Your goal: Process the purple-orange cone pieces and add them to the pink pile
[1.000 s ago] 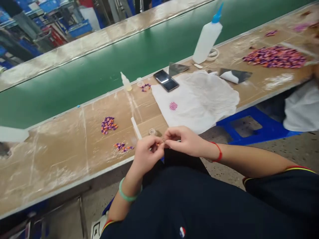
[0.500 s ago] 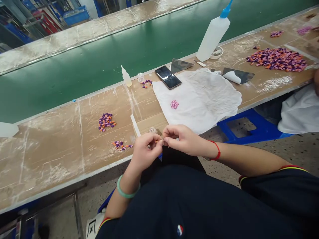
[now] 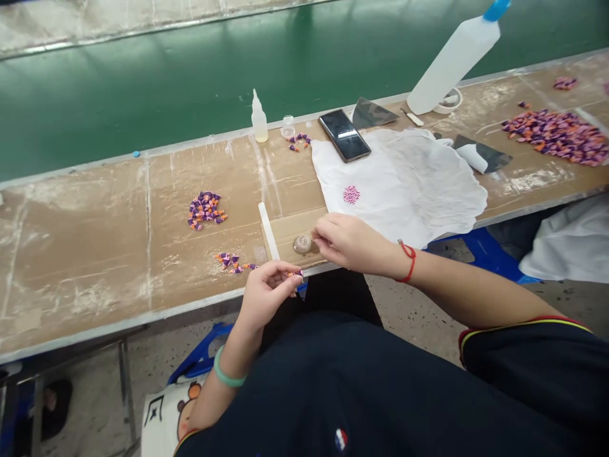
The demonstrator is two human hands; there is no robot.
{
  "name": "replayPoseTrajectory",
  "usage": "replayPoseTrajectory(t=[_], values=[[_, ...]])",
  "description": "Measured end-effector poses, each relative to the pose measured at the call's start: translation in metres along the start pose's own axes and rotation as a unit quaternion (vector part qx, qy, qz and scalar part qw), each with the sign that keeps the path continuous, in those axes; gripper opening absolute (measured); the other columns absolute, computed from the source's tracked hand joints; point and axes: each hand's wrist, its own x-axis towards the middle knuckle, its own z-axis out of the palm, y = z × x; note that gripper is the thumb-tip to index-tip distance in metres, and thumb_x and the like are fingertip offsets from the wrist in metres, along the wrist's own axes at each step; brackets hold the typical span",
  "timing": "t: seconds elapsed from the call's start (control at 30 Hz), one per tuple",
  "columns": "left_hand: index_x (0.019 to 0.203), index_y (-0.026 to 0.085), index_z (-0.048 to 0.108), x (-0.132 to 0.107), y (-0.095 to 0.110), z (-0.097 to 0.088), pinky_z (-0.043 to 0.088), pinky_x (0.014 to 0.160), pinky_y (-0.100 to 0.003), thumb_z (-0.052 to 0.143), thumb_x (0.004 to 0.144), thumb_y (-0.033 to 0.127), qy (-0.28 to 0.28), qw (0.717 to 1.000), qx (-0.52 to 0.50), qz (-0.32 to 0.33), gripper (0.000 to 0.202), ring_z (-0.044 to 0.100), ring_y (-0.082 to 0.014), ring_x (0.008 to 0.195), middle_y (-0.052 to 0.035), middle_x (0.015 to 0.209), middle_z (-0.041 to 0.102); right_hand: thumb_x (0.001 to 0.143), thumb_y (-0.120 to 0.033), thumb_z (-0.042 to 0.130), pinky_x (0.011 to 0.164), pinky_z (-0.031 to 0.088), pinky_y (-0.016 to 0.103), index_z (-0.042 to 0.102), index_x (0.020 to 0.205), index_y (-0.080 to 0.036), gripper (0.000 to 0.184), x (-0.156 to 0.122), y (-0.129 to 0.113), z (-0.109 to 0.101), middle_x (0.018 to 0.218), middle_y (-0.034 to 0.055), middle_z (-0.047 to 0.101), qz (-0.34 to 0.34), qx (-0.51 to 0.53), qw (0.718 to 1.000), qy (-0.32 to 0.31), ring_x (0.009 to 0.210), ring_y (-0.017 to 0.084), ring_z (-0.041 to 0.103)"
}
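Between the thumb and fingers of my left hand [image 3: 266, 291] is a small purple-and-orange piece [image 3: 295, 273], held just past the table's front edge. My right hand [image 3: 345, 241] is pinched closed beside a small round clear dish [image 3: 303, 244]; whatever its fingertips hold is too small to make out. The dish rests on a cardboard piece [image 3: 290, 231], and a white flat stick [image 3: 269, 230] lies at its left. Left of my hands are a small group of similar pieces [image 3: 233, 263] and a larger pile [image 3: 205, 209]. Tiny pink-and-white bits [image 3: 351, 195] sit on a white cloth [image 3: 404, 184].
A phone [image 3: 345, 135] lies on the cloth's edge. Behind stand a small dropper bottle [image 3: 259, 119] and a large white bottle [image 3: 451, 66] with a blue cap, near a tape roll [image 3: 448, 101]. A big pile of pieces [image 3: 556, 136] is at right. A green belt [image 3: 190, 89] runs behind.
My hands were together at the fingertips and are now apart. The right hand has moved to the dish, while the left stays back with the purple-and-orange piece. The camera view has shifted.
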Motion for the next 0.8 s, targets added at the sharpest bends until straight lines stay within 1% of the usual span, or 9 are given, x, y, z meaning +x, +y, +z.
replayPoseTrajectory(t=[0.1,0.17,0.23,0.37,0.5,0.63,0.8], values=[[0.078,0.014,0.07,0.0,-0.01,0.001,0.053,0.05,-0.021,0.081,0.07,0.04,0.003,1.0,-0.02,-0.017,0.029,0.058,-0.0098,0.05,-0.0014,0.062,0.067,0.091,-0.013,0.044,0.065,0.036,0.03,0.049,0.081,-0.018,0.012,0.011,0.005,0.006,0.076,0.007,0.057,-0.028,-0.113,0.99,-0.079,0.07,0.02,0.049],[0.078,0.014,0.069,0.001,-0.015,0.001,0.053,0.05,-0.021,0.081,0.07,0.04,0.001,0.999,-0.037,-0.02,0.029,0.059,-0.01,0.05,-0.0012,0.062,0.067,0.091,-0.012,0.046,0.064,0.036,0.03,0.051,0.082,-0.017,0.011,0.016,0.005,0.007,0.076,0.0077,0.058,-0.043,-0.16,0.979,-0.123,0.071,0.02,0.05],[0.079,0.014,0.069,0.002,-0.019,0.001,0.054,0.05,-0.022,0.081,0.07,0.04,-0.006,0.998,-0.056,-0.019,0.03,0.06,-0.0104,0.05,-0.0012,0.062,0.067,0.092,-0.013,0.048,0.064,0.036,0.03,0.052,0.083,-0.017,0.01,0.02,0.002,0.007,0.076,0.0077,0.059,-0.052,-0.186,0.97,-0.147,0.072,0.021,0.052],[0.08,0.013,0.069,0.004,-0.023,-0.001,0.054,0.05,-0.022,0.081,0.07,0.039,-0.018,0.996,-0.085,-0.021,0.03,0.061,-0.0106,0.051,-0.0015,0.062,0.067,0.094,-0.016,0.05,0.061,0.035,0.03,0.054,0.082,-0.016,0.013,0.024,-0.002,0.005,0.075,0.0078,0.059,-0.063,-0.207,0.961,-0.174,0.071,0.021,0.053],[0.08,0.013,0.069,0.004,-0.024,-0.002,0.054,0.052,-0.022,0.081,0.07,0.036,-0.022,0.994,-0.099,-0.026,0.028,0.06,-0.0095,0.051,-0.0016,0.064,0.068,0.094,-0.015,0.053,0.058,0.032,0.03,0.054,0.082,-0.016,0.012,0.027,-0.006,0.004,0.073,0.0074,0.058,-0.065,-0.215,0.955,-0.194,0.068,0.021,0.052],[0.079,0.013,0.069,0.003,-0.024,-0.002,0.054,0.053,-0.022,0.082,0.068,0.035,-0.024,0.992,-0.12,-0.03,0.028,0.06,-0.0095,0.052,-0.0018,0.064,0.068,0.093,-0.016,0.055,0.057,0.032,0.03,0.054,0.081,-0.016,0.011,0.028,-0.007,0.003,0.073,0.0076,0.058,-0.064,-0.223,0.952,-0.199,0.069,0.021,0.053],[0.08,0.012,0.07,0.004,-0.024,-0.002,0.057,0.057,-0.024,0.085,0.065,0.037,-0.007,0.987,-0.155,-0.038,0.032,0.064,-0.0114,0.056,-0.003,0.067,0.07,0.092,-0.015,0.055,0.056,0.031,0.03,0.054,0.08,-0.016,0.012,0.029,-0.008,0.003,0.072,0.0082,0.059,-0.062,-0.233,0.949,-0.202,0.068,0.022,0.053]])
